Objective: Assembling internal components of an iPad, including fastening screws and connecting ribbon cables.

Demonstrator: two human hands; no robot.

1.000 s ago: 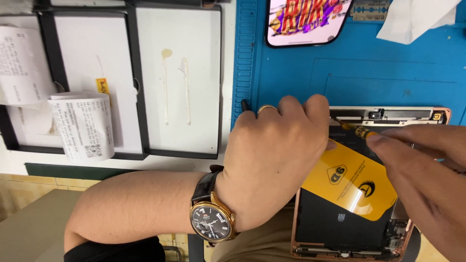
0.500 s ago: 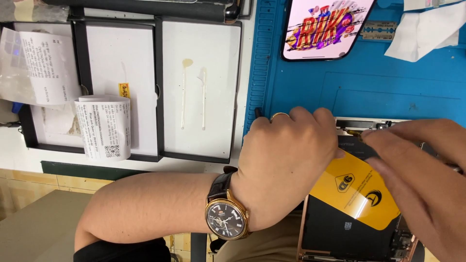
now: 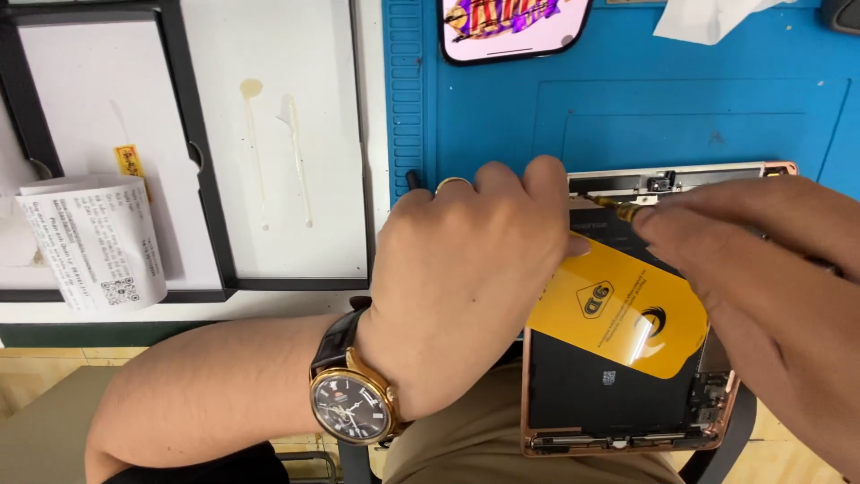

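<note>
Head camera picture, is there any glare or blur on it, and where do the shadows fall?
Head view: light is even and soft; a pale sheen of glare lies across the yellow plastic card on the opened tablet. The left hand is sharp, the right hand slightly soft toward the frame edge. A faint shadow sits under the left hand on the blue mat.

Bench top is white [image 3: 376, 116], with a blue work mat [image 3: 502, 125] covering its right side. On the mat: opened tablet shell, rose-gold frame [image 3: 537, 394], hanging off the near edge; a phone with lit colourful screen [image 3: 515, 27] at the far edge; crumpled white tissue [image 3: 708, 18] far right. On the white part: two black-rimmed white trays [image 3: 296, 134] side by side, curled printed paper slip [image 3: 94, 237] on the left one.
</note>
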